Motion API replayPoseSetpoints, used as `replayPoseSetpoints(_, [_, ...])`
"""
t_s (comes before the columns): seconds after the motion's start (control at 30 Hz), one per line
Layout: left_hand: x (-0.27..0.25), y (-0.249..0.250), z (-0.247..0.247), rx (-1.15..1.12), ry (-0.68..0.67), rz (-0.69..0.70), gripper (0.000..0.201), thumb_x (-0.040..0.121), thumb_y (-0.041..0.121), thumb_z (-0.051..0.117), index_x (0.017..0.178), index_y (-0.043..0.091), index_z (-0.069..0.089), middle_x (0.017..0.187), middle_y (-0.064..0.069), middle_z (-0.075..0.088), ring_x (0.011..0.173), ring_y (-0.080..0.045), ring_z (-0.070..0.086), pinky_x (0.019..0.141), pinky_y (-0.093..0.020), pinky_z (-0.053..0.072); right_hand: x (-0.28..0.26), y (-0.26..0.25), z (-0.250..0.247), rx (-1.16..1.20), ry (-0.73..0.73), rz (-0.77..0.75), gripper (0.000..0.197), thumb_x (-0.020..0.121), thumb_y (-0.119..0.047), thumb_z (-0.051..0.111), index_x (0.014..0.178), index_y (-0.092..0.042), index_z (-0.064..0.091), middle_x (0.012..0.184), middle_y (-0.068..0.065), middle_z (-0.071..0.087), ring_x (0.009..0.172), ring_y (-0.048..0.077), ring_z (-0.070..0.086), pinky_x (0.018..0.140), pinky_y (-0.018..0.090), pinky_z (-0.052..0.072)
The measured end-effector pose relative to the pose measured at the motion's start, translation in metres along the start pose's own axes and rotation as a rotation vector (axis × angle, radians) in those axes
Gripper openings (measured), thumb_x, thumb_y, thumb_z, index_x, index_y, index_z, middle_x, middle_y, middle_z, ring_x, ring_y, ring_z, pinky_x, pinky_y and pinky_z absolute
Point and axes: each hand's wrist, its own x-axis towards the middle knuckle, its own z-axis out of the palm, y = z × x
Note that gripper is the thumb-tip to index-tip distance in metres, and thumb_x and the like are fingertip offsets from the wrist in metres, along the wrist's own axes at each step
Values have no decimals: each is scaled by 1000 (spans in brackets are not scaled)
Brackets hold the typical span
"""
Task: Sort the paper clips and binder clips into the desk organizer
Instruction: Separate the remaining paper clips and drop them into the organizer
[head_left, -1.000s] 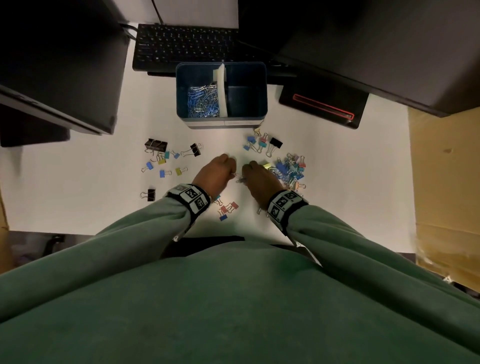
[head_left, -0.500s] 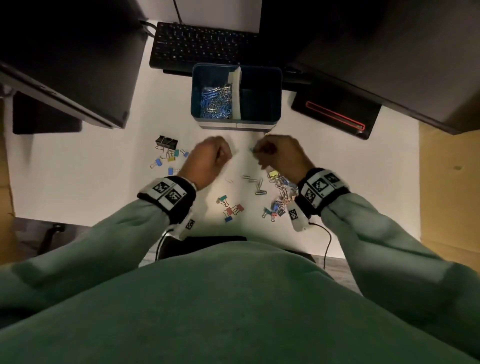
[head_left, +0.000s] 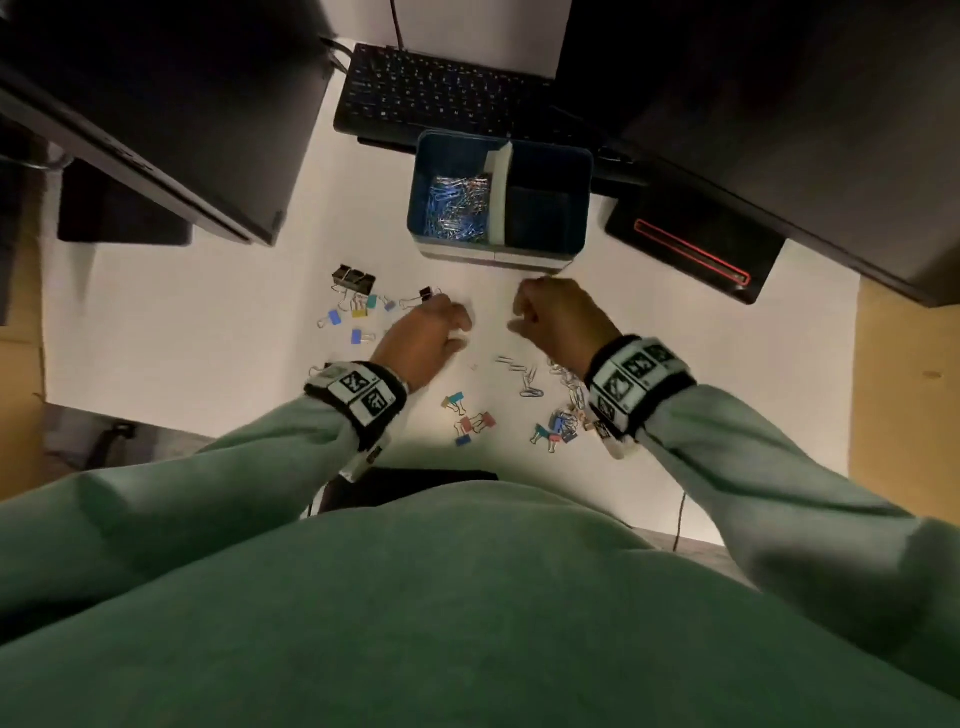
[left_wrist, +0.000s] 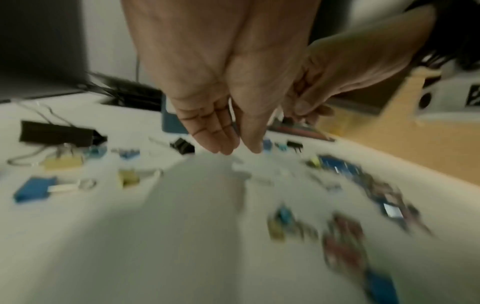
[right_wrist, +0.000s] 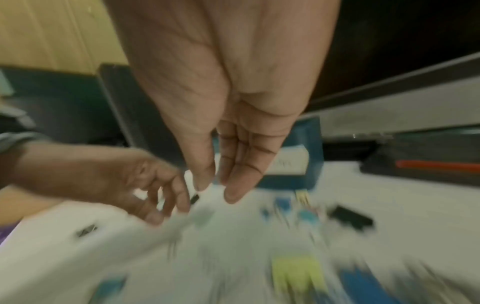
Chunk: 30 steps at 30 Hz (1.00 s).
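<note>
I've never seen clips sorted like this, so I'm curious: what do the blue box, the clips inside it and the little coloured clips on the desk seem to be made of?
Desk organizer: probably plastic, with smooth matte blue walls and a pale divider.
Paper clips: thin bent wire, glinting silver and blue, the blue perhaps coated.
Binder clips: likely painted metal bodies with shiny wire handles.

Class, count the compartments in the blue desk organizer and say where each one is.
2. The left compartment holds the paper clips; the right compartment, past the white divider, shows nothing inside, though it is dark.
</note>
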Motion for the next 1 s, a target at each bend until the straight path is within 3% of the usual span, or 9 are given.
replayPoseSetpoints(0.1, [-12, -3, 32, 74, -139, 46, 24, 88, 9, 63, 112, 12, 61, 126, -10, 53, 101, -27, 61, 82, -32, 52, -41, 27, 47, -68, -170, 99, 35, 89, -28, 65, 112, -6, 51, 111, 13, 55, 99, 30, 56, 83, 35, 44])
replayPoseSetpoints(0.23, [-4, 0, 38, 115, -240, 54, 16, 95, 11, 47, 104, 9, 60, 119, -13, 51, 104, -29, 52, 84, -36, 44, -40, 29, 80, -145, -96, 183, 52, 83, -33, 71, 118, -2, 47, 114, 16, 53, 97, 33, 60, 79, 40, 51])
replayPoseSetpoints(0.33, [-4, 2, 41, 128, -215, 107, 14, 91, 5, 48, 101, 4, 58, 113, -17, 55, 99, -31, 53, 84, -37, 45, -35, 32, 91, -177, -41, 152, 38, 86, -25, 69, 111, -2, 51, 111, 16, 54, 94, 35, 62, 76, 43, 54])
replayPoseSetpoints(0.47, [1, 18, 40, -197, -199, 55, 11, 92, 10, 47, 87, 13, 57, 80, -7, 59, 71, -20, 52, 68, -28, 41, -33, 44, 99, -254, -19, 38, 18, 87, -4, 63, 103, -2, 54, 102, 15, 55, 84, 34, 63, 65, 39, 52])
replayPoseSetpoints(0.63, [7, 25, 30, -416, -235, -32, 33, 92, -7, 43, 114, 9, 62, 83, -4, 63, 72, -10, 58, 71, -21, 47, -31, 64, 105, -266, -58, -33, 17, 80, 8, 62, 93, -1, 57, 94, 16, 59, 86, 32, 58, 70, 40, 53])
replayPoseSetpoints(0.73, [6, 26, 24, -468, -217, -72, 23, 90, -7, 40, 95, 3, 60, 81, -2, 60, 71, -10, 52, 67, -14, 42, -32, 66, 91, -12, 9, 76, 10, 86, 7, 53, 87, -2, 54, 85, 14, 58, 77, 25, 55, 66, 35, 49])
replayPoseSetpoints(0.83, [6, 27, 25, -398, -217, -72, 3, 94, 9, 48, 95, 7, 49, 73, 4, 52, 63, -7, 45, 56, -10, 36, -42, 61, 67, 419, 37, 198, 12, 94, 1, 35, 91, -3, 46, 78, 6, 57, 65, 14, 50, 60, 23, 42])
replayPoseSetpoints(0.93, [10, 25, 41, -145, -244, -24, 28, 91, 33, 58, 102, 13, 42, 77, 1, 51, 63, -13, 46, 58, -26, 37, -50, 62, 58, 772, 72, 303, 10, 98, -16, 37, 97, -11, 46, 68, 2, 47, 55, 14, 41, 55, 29, 35])
replayPoseSetpoints(1.0, [11, 22, 55, 13, -247, 27, 42, 89, 39, 61, 112, 10, 40, 89, -3, 55, 76, -19, 52, 65, -30, 37, -56, 57, 59, 548, -24, 175, 9, 98, -17, 39, 102, -11, 45, 73, 1, 44, 57, 13, 41, 56, 31, 34])
